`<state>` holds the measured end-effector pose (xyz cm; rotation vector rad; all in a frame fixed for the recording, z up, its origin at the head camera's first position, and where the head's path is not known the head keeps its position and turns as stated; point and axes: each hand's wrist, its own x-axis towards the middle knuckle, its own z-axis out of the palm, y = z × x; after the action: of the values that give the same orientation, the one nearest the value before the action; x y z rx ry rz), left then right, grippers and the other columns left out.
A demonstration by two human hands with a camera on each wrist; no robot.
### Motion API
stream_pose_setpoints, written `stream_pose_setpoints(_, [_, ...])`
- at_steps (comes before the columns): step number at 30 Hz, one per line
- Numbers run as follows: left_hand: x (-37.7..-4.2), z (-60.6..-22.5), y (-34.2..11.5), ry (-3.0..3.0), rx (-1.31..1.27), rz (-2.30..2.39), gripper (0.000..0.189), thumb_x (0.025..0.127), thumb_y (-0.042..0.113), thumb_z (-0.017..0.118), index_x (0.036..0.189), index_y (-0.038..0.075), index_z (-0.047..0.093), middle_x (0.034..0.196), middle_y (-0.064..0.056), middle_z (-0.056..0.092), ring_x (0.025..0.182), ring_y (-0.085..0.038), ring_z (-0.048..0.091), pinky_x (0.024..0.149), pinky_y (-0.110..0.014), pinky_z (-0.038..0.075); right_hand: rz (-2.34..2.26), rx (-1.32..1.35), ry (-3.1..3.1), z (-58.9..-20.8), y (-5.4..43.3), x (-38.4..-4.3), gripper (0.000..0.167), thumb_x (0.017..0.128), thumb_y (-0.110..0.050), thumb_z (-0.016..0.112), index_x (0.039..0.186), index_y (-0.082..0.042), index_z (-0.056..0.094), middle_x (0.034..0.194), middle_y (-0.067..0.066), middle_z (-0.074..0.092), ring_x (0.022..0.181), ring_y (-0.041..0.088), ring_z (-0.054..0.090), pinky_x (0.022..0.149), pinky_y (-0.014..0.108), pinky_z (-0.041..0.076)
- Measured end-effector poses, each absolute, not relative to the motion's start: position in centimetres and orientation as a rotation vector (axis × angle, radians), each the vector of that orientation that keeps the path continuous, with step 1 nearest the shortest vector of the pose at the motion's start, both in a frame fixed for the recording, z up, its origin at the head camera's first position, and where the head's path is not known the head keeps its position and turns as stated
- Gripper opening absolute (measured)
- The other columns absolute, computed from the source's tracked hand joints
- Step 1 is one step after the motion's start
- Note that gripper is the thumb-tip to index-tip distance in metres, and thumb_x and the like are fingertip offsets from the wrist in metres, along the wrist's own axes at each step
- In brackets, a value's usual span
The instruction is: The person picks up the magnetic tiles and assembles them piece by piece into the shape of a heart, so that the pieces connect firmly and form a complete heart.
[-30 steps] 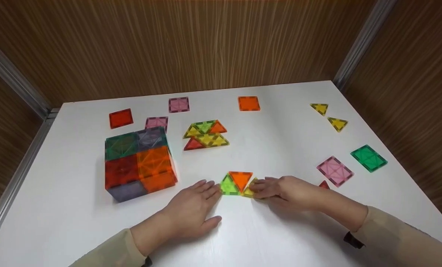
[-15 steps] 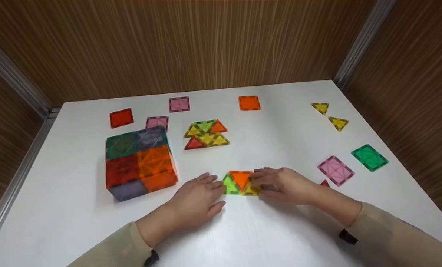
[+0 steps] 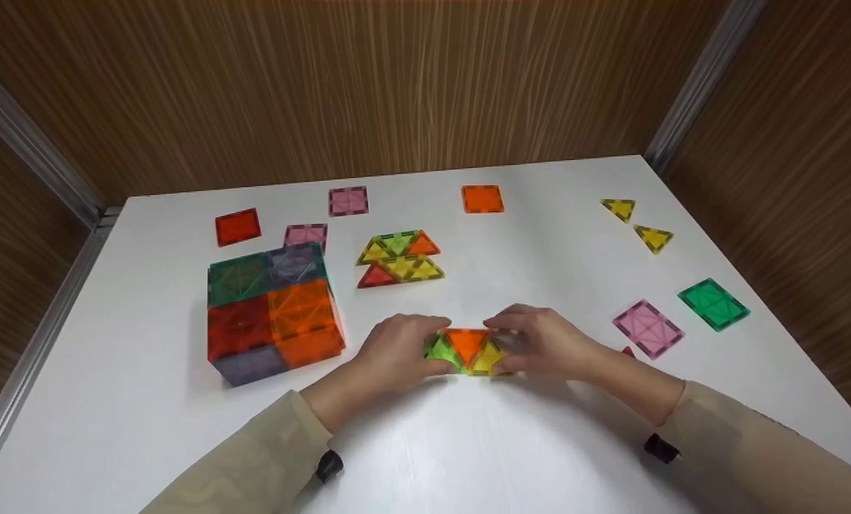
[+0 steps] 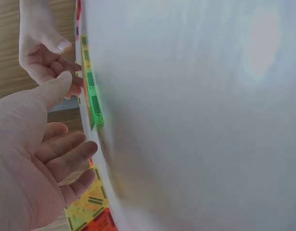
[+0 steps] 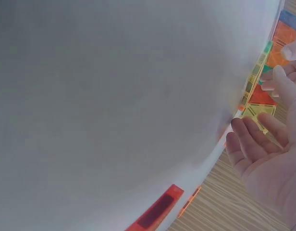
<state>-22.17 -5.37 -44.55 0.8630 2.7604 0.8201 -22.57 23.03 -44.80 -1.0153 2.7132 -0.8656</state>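
Three triangular magnetic tiles lie edge to edge in a flat row at the table's front middle: a green tile [image 3: 441,350], an orange tile [image 3: 466,343] and a yellow tile [image 3: 484,360]. My left hand [image 3: 395,353] grips the green end, thumb at the near edge and fingertips at the far edge. From the other side my right hand [image 3: 552,346] holds the yellow end the same way, its fingers hiding part of that tile. In the left wrist view the green tile's edge [image 4: 93,103] shows beside the thumb.
A box built of coloured square tiles [image 3: 240,321] stands at left. Behind the row lies a flat group of triangles [image 3: 397,260]. Loose squares, such as a pink tile [image 3: 648,328] and a green square [image 3: 714,304], lie at right. A red triangle [image 3: 628,352] shows behind the right forearm.
The yellow tile has closed up against the orange one. Both hands have gone from lying flat at the row's ends to curling thumb and fingers around its near and far edges.
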Motion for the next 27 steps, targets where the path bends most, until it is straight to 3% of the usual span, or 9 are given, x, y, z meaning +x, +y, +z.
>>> stream_pose_setpoints(10, [-23.2,-45.7,-5.2,2.760,0.878,0.681,0.074,0.087,0.047,0.088,0.146,0.010,0.065,0.132,-0.007,0.060,0.125,-0.028,0.051,0.108,-0.048,0.043,-0.755,-0.766,2.688,-45.4,22.4,-22.4,0.077,0.081,-0.046,0.093,0.148,-0.019,0.065,0.133,0.004,0.057,0.116,0.021,0.055,0.095,0.036,0.059])
stream_pose_setpoints(19, [-23.2,-45.8,-5.2,2.724,0.849,0.753,0.062,0.085,0.044,0.091,0.134,0.015,0.066,0.126,-0.003,0.060,0.120,-0.026,0.050,0.105,-0.046,0.042,-0.847,-0.799,2.658,-45.7,22.3,-22.4,0.072,0.081,-0.035,0.095,0.143,-0.019,0.061,0.133,0.001,0.057,0.124,0.021,0.054,0.109,0.044,0.052])
stream_pose_setpoints(23, [-23.1,-45.7,-5.3,2.697,0.816,0.888,0.057,0.085,0.036,0.092,0.129,0.017,0.061,0.121,-0.001,0.068,0.108,-0.023,0.058,0.100,-0.043,0.048,-0.948,-0.862,2.607,-45.5,22.2,-22.6,0.067,0.084,-0.025,0.093,0.140,-0.015,0.056,0.120,-0.001,0.066,0.110,0.019,0.063,0.104,0.040,0.055])
stream_pose_setpoints(27, [-22.9,-45.4,-5.5,2.686,0.805,0.996,0.043,0.092,0.029,0.087,0.125,0.016,0.064,0.113,0.000,0.072,0.096,-0.020,0.062,0.092,-0.040,0.053,-1.010,-0.916,2.570,-45.2,22.0,-22.9,0.055,0.091,-0.018,0.087,0.136,-0.014,0.057,0.104,-0.002,0.071,0.091,0.017,0.064,0.088,0.031,0.060])
